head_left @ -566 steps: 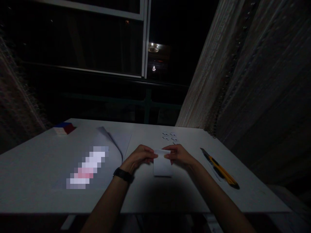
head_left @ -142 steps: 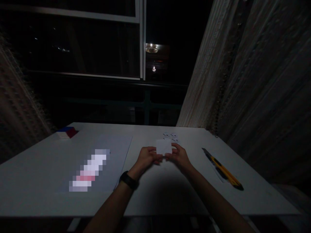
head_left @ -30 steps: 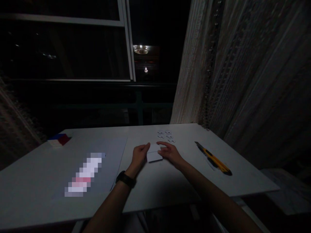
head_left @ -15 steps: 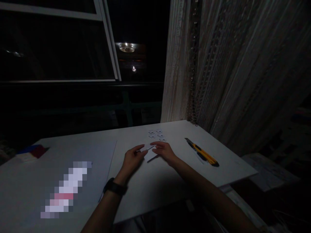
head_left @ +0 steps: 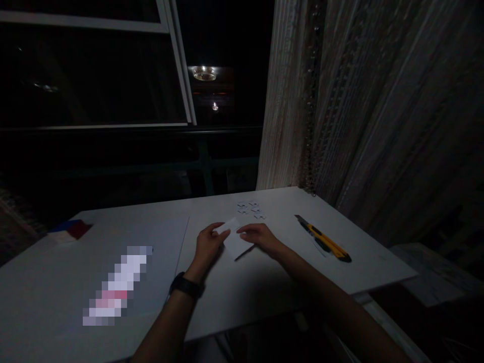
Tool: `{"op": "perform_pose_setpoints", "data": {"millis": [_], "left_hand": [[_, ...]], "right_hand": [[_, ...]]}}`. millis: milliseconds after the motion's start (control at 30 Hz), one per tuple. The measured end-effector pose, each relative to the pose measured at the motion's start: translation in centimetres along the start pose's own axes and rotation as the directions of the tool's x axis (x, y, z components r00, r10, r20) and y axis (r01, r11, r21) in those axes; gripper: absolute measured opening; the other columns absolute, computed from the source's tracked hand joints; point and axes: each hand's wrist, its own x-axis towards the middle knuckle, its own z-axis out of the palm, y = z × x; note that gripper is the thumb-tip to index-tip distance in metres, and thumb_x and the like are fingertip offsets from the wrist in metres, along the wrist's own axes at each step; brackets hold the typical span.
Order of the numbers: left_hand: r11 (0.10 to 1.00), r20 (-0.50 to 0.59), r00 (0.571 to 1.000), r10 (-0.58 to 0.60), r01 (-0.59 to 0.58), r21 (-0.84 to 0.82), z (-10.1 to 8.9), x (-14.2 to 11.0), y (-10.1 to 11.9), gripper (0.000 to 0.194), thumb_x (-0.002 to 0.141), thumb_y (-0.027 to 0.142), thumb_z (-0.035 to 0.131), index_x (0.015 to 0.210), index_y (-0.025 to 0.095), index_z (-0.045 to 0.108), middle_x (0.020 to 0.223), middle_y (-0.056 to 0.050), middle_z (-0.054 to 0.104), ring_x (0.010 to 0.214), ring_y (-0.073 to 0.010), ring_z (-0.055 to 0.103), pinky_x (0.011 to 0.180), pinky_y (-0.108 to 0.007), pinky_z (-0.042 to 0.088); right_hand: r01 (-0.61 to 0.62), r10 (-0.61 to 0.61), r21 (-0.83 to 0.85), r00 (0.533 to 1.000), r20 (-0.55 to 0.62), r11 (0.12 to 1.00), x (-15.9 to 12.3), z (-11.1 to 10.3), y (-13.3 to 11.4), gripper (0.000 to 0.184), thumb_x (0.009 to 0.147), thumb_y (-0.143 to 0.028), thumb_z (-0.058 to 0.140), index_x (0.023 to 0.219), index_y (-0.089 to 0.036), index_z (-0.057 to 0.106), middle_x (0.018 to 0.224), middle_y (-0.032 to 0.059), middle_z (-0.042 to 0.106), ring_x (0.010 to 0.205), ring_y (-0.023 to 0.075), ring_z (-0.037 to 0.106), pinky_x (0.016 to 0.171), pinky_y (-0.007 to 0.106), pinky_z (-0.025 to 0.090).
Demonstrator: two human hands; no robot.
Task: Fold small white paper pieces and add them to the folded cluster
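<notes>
A small piece of white paper [head_left: 236, 245] is between my hands, just above the white table. My left hand [head_left: 208, 243] pinches its left edge, thumb on top, with a black band on the wrist. On the right side of the paper, my right hand [head_left: 260, 237] is closed, its fingertips at the paper's edge. Several small white cut-outs with dark marks [head_left: 251, 209] lie behind the hands. To the right rests a yellow and black utility knife [head_left: 325, 240], blade pointing away, partly over a pale strip.
The white table [head_left: 212, 307] ends at the near side and at the right. A large pale sheet [head_left: 166, 262] with a pixelated patch lies on the left, and a blue, red and white cube [head_left: 70, 231] sits behind it. A beaded curtain [head_left: 287, 116] hangs at the back right.
The white paper now shows a broader face between my hands; before, it showed dark edges and a narrower face. The whole view has shifted slightly, so table items appear further right.
</notes>
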Motion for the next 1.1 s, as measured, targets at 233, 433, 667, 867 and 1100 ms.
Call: {"op": "perform_pose_setpoints", "data": {"millis": [233,433,667,867,1100], "left_hand": [[0.965,0.113,0.992,-0.053,0.080,-0.251,-0.2,-0.2,0.1,0.066,0.058,0.042,0.070,0.114,0.011,0.052,0.055,-0.001,0.061,0.047,-0.0132,0.055,0.045,-0.022,0.039],[0.949,0.147,0.981,-0.126,0.162,-0.272,-0.1,-0.3,0.3,0.066,0.055,0.041,0.073,0.111,0.010,0.054,0.058,-0.003,0.062,0.047,-0.0129,0.055,0.043,-0.022,0.040],[0.935,0.192,0.972,-0.133,0.187,-0.302,-0.1,-0.4,0.3,0.050,0.054,0.034,0.075,0.094,0.009,0.059,0.066,-0.006,0.065,0.052,-0.0138,0.058,0.044,-0.022,0.043],[0.952,0.225,0.968,-0.114,0.171,-0.253,0.0,-0.1,-0.4,0.037,0.056,0.036,0.073,0.077,0.007,0.061,0.058,-0.005,0.062,0.046,-0.0119,0.054,0.041,-0.022,0.041],[0.958,0.242,0.964,-0.110,0.167,-0.231,0.3,-0.7,0.5,0.038,0.051,0.038,0.075,0.072,0.008,0.062,0.052,-0.002,0.059,0.039,-0.0087,0.049,0.038,-0.020,0.036]], "right_hand": [[-0.157,0.114,0.098,0.929,0.353,0.983,-0.9,-0.6,-1.5,0.035,0.066,-0.025,0.057,0.098,-0.012,0.065,0.082,0.0099,0.066,0.074,0.0216,0.063,0.064,0.033,0.050],[-0.046,0.065,-0.060,0.926,0.372,0.997,-0.8,-0.3,-0.9,0.050,0.053,-0.016,0.074,0.102,-0.015,0.064,0.096,0.0076,0.064,0.086,0.0208,0.061,0.074,0.034,0.048],[-0.037,0.079,-0.159,0.961,0.265,0.987,-0.3,-0.4,-0.3,0.041,0.055,-0.030,0.075,0.092,-0.015,0.068,0.087,0.0086,0.067,0.070,0.0169,0.063,0.066,0.033,0.051],[0.092,-0.016,-0.220,0.946,0.324,0.971,-0.3,-0.6,-0.3,0.045,0.051,-0.027,0.078,0.094,-0.017,0.068,0.096,0.0074,0.066,0.087,0.0201,0.061,0.080,0.036,0.047],[0.165,-0.005,-0.349,0.909,0.417,0.922,-0.6,-0.4,-1.2,0.039,0.062,-0.033,0.071,0.097,-0.017,0.068,0.098,0.0083,0.067,0.093,0.0215,0.059,0.085,0.037,0.043]]}}
